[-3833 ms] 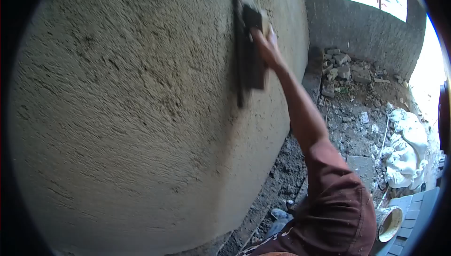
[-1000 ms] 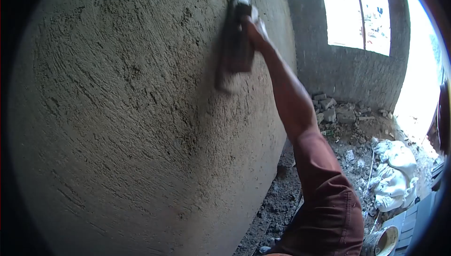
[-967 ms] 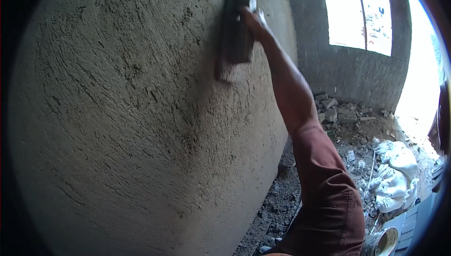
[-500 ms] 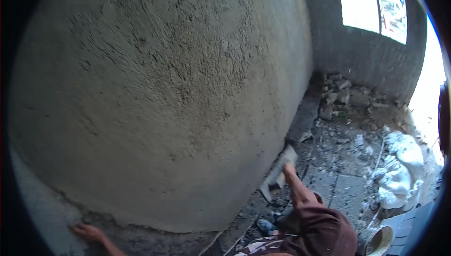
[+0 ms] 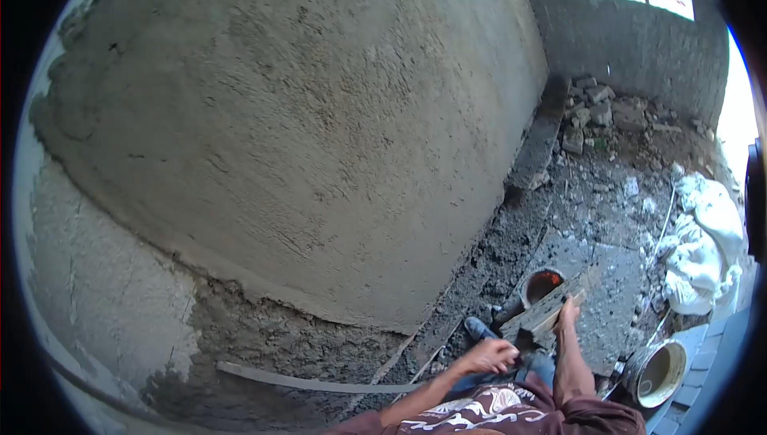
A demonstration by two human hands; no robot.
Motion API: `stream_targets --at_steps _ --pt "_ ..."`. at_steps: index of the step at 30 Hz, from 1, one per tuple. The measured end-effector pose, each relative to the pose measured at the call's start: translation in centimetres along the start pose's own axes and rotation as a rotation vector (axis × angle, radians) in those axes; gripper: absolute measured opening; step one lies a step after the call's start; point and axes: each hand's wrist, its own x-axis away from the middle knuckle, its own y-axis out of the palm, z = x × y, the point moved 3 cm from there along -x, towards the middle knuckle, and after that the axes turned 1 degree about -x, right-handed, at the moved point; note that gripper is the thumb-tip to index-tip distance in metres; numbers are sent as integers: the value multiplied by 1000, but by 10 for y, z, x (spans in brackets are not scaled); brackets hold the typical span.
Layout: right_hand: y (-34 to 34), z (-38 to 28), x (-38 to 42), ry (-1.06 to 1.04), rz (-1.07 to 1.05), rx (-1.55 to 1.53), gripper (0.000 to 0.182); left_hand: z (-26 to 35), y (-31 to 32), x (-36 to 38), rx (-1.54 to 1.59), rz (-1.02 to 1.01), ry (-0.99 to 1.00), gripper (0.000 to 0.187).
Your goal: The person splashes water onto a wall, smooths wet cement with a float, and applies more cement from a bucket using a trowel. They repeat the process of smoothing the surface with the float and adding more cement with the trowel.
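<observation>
My right hand (image 5: pixel 569 313) grips a long, mortar-smeared wooden float (image 5: pixel 551 305) low in front of me, beside an open bucket with an orange-red inside (image 5: pixel 542 285). To its left, my left hand (image 5: pixel 494 355) is closed near a dark piece by the float's lower end; what its fingers hold, if anything, is too small to tell. Wet grey plaster (image 5: pixel 319 139) covers much of the wall, with rough marks in its middle and a ragged lower edge.
A light-coloured bucket (image 5: pixel 659 373) stands at the lower right, near white sacks (image 5: pixel 697 247). Rubble (image 5: pixel 595 107) lies below the far window wall. A long thin strip (image 5: pixel 311 381) extends along the wall's bottom. Fallen mortar (image 5: pixel 499 251) lines the wall's foot.
My left hand has come away from the lower left wall toward my right hand. The float has moved from the wall's edge to near the bucket. The view has shifted, showing more floor.
</observation>
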Motion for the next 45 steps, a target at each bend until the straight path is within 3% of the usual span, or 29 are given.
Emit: stream_targets --at_steps 2,6,7,9,12,16,18,20,22,23,24,25,26,27,29,30,31,33,34,35,36,37,38,40,41,42,43,44,45 --pt "10 -19 40 32 -93 -26 59 0 42 -21 281 -33 -141 63" --pt "29 -30 89 -87 -238 -174 60 3 74 -44 901 285 -160 92" --pt "30 -28 87 -90 -228 -166 60 7 76 -41 972 240 -213 97" --pt "35 -43 117 -120 -201 -141 58 11 76 -35 1037 257 -227 96" --pt "38 -55 143 -221 -366 -235 51 2 84 -27 1191 347 -181 89" --pt "36 -64 182 -204 -593 -365 48 4 68 -17 1486 475 352 57" --pt "18 -81 203 -152 -723 -96 45 9 59 3 1554 401 511 46" --pt "-1 -124 191 -396 -969 738 38 8 47 29 1561 515 606 43" --pt "-39 -204 225 -1136 -880 1073 34 -1 41 64 1419 650 669 40" --pt "-70 -252 269 -1460 -763 937 31 -11 40 79 1384 698 683 38" --pt "-101 -287 291 -1059 -848 579 35 -21 39 90 1344 745 699 37" --pt "-131 -318 329 -1056 -966 264 41 -35 39 96 1344 796 693 37" --pt "-172 -338 341 -1337 -824 203 41 -53 42 103 1340 850 677 36" --pt "-205 -350 347 -1469 -678 161 36 -64 48 110 1333 907 642 38" --pt "-241 -348 302 -1589 -322 404 27 -98 56 109 1332 914 578 42" --pt "-246 -336 251 -1586 -147 699 23 -130 52 96 1344 866 621 48" --pt "-257 -305 196 -1534 -19 1075 20 -148 63 96 1397 949 506 53" --pt "-303 -207 112 -1258 -77 1777 16 -175 89 105 1390 1133 394 58" --pt "-334 -166 71 -1049 -285 1862 17 -216 86 98 1376 1150 349 60" --pt "-373 -127 95 -1521 -152 1312 14 -243 90 101 1310 1220 202 59" --pt "-433 -81 73 -899 -14 1204 19 -268 100 106 1285 1292 190 55" --pt "-482 -35 70 -917 123 1112 24 -312 104 106 1322 1245 131 54" --pt "-519 5 103 -787 363 1140 28 -319 123 122 1363 1426 -80 57" --pt "-627 116 66 -210 212 1623 36 -349 152 154 1284 1574 -194 61" --pt "-667 163 73 -66 199 1705 41 -349 171 171 1298 1567 -225 64" --pt "-664 160 122 111 157 1601 43 -354 186 186 1317 1557 -253 67" --pt "-659 163 134 104 111 1639 40 -386 197 199 1181 1500 -232 66" --pt "-667 166 143 109 84 1665 37 -380 205 206 827 1399 -354 66" --pt "-674 175 116 -33 -22 1841 37 -369 213 212 467 1316 -463 68"
